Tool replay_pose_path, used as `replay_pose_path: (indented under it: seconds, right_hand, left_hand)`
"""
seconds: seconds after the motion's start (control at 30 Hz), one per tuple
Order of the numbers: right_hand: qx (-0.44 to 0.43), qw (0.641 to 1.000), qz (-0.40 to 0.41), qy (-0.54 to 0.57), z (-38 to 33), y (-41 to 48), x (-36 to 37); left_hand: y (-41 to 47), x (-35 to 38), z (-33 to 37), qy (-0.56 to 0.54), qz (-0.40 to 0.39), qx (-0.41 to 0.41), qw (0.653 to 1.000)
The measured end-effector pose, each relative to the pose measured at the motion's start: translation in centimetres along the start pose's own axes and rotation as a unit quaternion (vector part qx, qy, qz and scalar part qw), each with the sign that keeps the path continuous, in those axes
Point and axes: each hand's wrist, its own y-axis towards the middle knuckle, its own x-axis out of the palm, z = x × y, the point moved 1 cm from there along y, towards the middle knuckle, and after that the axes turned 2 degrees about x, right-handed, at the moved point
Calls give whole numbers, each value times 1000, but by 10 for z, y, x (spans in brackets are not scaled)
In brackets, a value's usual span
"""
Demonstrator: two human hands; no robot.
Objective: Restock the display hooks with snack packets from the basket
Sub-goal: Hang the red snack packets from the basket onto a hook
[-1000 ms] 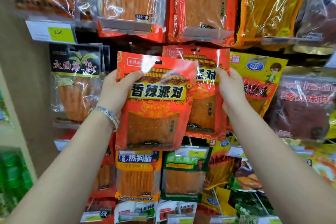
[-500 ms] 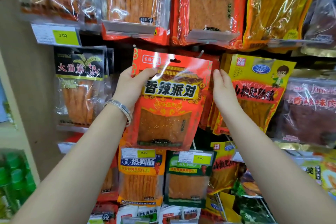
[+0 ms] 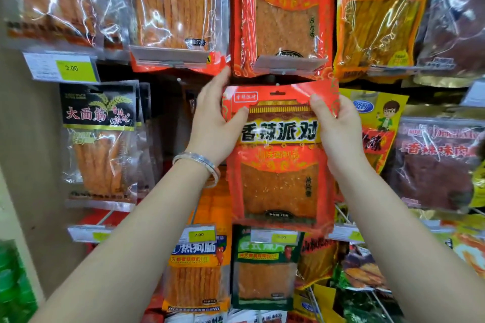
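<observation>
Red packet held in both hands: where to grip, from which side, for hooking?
Pinch the red packet by its two top corners, left hand from the left edge, right hand from the right. It is a flat, upright pouch, and the hang hole at top centre must stay uncovered.

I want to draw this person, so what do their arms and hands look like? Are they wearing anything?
The left arm and right arm are bare, no sleeves showing. The left wrist wears a shiny silver bangle. The left hand and right hand have no gloves, and no rings show.

Hook rack (image 3: pixel 162 102), snack pkts (image 3: pixel 283 21) hung, price tags (image 3: pixel 64 68)
</observation>
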Motion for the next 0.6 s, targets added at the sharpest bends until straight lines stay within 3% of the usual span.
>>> replay_pose_path:
  seconds: [0.07, 0.17, 0.6]
  right_hand:
    - [1, 1000, 9, -19, 1, 9, 0]
    - [10, 1000, 20, -16, 2, 20, 4]
    - [12, 996, 28, -85, 16, 30, 15]
  left_hand:
    - [2, 6, 7, 56, -26, 59, 996]
    - [4, 15, 14, 126, -48, 74, 988]
    - [5, 19, 10, 57, -51, 60, 995]
